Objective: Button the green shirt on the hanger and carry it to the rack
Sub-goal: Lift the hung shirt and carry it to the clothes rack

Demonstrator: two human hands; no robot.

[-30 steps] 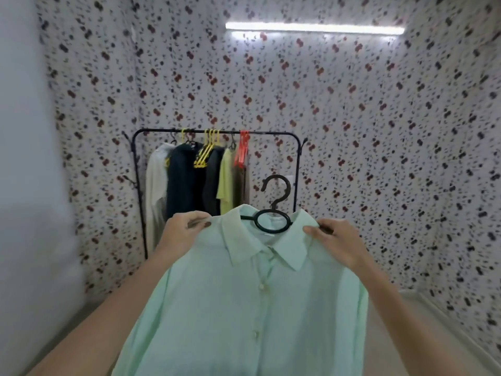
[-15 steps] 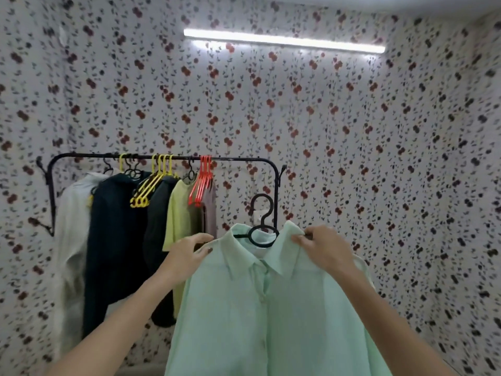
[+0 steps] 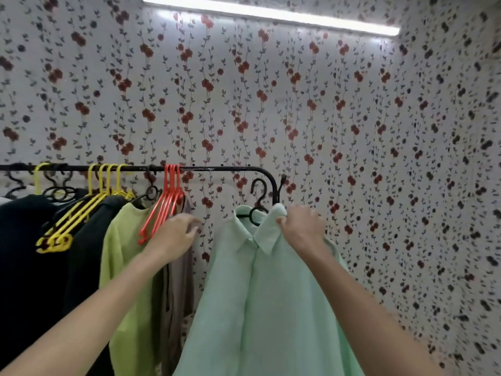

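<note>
- Shirt [image 3: 271, 294]: green, on a black hanger [image 3: 258, 192], held up below the rack [image 3: 217, 168] rail at its right end; hook not on the rail.
- Right grip [image 3: 301, 223]: pinching the shirt's shoulder beside the collar.
- Left grip [image 3: 173, 237]: wide, fingers reaching a grey garment [image 3: 179, 283] beside red hangers [image 3: 168, 204].

Shows pale green shirt [image 3: 244, 308], front closed, upright on black hanger [image 3: 259, 202], hook just below black rack [image 3: 217, 168] rail's right bend.
</note>
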